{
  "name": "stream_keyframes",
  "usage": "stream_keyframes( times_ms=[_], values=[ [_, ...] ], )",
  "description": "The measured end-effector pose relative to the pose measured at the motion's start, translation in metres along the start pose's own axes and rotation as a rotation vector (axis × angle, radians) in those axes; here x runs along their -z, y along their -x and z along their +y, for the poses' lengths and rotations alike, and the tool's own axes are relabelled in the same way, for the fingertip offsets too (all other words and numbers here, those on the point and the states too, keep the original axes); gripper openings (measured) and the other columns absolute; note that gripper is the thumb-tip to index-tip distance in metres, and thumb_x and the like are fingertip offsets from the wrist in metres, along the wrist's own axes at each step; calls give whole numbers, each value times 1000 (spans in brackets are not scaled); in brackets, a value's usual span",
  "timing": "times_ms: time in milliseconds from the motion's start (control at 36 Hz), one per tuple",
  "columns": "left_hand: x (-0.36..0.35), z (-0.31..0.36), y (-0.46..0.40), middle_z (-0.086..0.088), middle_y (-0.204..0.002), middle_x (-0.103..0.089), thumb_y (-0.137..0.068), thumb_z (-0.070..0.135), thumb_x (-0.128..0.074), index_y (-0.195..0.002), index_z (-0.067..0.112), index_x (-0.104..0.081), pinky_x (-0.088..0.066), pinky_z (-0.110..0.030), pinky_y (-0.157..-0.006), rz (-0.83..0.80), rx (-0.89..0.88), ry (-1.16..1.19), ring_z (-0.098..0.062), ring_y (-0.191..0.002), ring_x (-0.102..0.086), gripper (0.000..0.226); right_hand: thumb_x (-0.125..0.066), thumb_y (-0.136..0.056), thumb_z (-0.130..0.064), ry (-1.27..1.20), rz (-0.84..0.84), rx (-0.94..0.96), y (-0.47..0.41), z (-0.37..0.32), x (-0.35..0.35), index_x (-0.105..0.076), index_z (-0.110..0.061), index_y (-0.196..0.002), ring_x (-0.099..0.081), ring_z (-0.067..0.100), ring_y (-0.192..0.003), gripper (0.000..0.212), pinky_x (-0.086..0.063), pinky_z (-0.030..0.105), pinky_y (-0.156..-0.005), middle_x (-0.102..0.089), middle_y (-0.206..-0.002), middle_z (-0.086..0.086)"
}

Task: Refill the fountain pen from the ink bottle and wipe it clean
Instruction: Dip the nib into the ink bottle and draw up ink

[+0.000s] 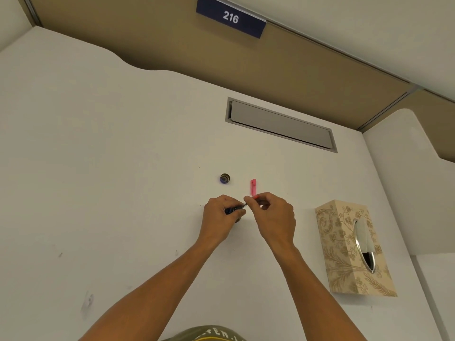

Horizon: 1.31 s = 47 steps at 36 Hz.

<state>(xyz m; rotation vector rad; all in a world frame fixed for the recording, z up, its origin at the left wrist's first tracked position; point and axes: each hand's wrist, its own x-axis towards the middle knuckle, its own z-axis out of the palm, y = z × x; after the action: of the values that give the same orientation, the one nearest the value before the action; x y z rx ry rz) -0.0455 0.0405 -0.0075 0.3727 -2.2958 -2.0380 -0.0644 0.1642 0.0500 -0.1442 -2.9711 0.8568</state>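
Observation:
My left hand [221, 215] grips a dark blue pen section [232, 209] with a thin metal end pointing right. My right hand [273, 212] pinches that metal end at its fingertips, and a bit of pink pen part [256, 197] shows in its fingers. A pink pen cap [253, 187] lies on the white desk [123, 168] just beyond my hands. A small round bottle cap [225, 178], dark with a blue inside, lies to the left of the pink cap. Something dark under my left hand, perhaps the ink bottle, is mostly hidden.
A patterned beige tissue box [354, 249] with an oval opening stands to the right. A grey cable-slot cover [280, 124] is set in the desk further back. A tan partition with a "216" sign [231, 18] runs behind.

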Motion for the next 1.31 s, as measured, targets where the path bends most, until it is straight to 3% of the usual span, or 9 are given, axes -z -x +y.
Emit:
stream_keyframes(
  times_ms=[194,278,389,500,639,778,917,1111,1306],
  values=[
    [1,1,1,1,-91,-71,-81,14,-76,-96,10,-77,-48,-6,-69,-5,-10,-21,-5,-78,-63,16,-70,-82,-53,-101,-90,18,-5,6,4,-73,-28,-89,-64,4,-75,26,-56,28,-72,-70,-82,-17],
    [2,3,1,2,-90,-70,-82,14,-76,-97,10,-77,-45,-2,-67,-12,-9,-35,-1,-75,-61,16,-73,-80,-51,-192,-180,57,-9,11,12,-70,-30,-105,-63,6,-83,33,-51,20,-73,-70,-89,-19],
    [2,3,0,-1,-93,-71,-81,14,-76,-96,8,-77,-45,-1,-66,-15,-5,-42,-1,-74,-61,16,-71,-86,-43,-243,-238,154,-14,19,21,-66,-35,-116,-61,8,-89,32,-53,24,-74,-70,-98,-18],
    [2,3,0,-2,-93,-71,-81,12,-76,-96,8,-77,-46,-2,-64,-22,-4,-39,-1,-72,-61,15,-71,-89,-31,-160,-243,306,-17,22,27,-67,-43,-105,-59,6,-90,20,-48,19,-71,-67,-94,-27],
    [2,2,0,-3,-93,-71,-81,11,-76,-95,7,-77,-47,-4,-65,-19,-2,-27,-3,-72,-62,15,-72,-88,-27,-16,-214,450,-23,27,27,-75,-27,-97,-55,3,-88,10,-40,15,-72,-66,-89,-24],
    [1,1,0,-2,-94,-71,-82,13,-75,-97,8,-77,-47,-4,-65,-13,-3,-34,-4,-74,-62,16,-70,-89,-32,132,-204,551,-27,25,28,-75,-22,-99,-53,7,-87,15,-42,19,-74,-71,-93,-12],
    [0,-2,-1,-2,-94,-71,-82,15,-75,-98,10,-77,-52,-10,-67,-13,-1,-32,-10,-78,-64,17,-68,-90,-31,229,-182,613,-31,24,30,-74,-21,-95,-50,5,-84,13,-43,20,-71,-71,-88,-11],
    [-1,-3,0,-4,-94,-71,-82,13,-75,-98,8,-77,-48,-4,-64,-5,-1,-6,-3,-72,-62,17,-64,-90,-31,353,-198,721,-36,16,33,-70,-23,-88,-52,8,-77,10,-43,25,-67,-68,-82,-12],
    [-3,-5,-2,-3,-94,-72,-82,15,-75,-98,10,-77,-51,-7,-66,1,-11,-18,-10,-76,-65,17,-51,-92,-41,406,-224,741,-41,16,31,-60,-22,-71,-47,11,-65,30,-38,28,-63,-58,-66,-11]
  ],
)
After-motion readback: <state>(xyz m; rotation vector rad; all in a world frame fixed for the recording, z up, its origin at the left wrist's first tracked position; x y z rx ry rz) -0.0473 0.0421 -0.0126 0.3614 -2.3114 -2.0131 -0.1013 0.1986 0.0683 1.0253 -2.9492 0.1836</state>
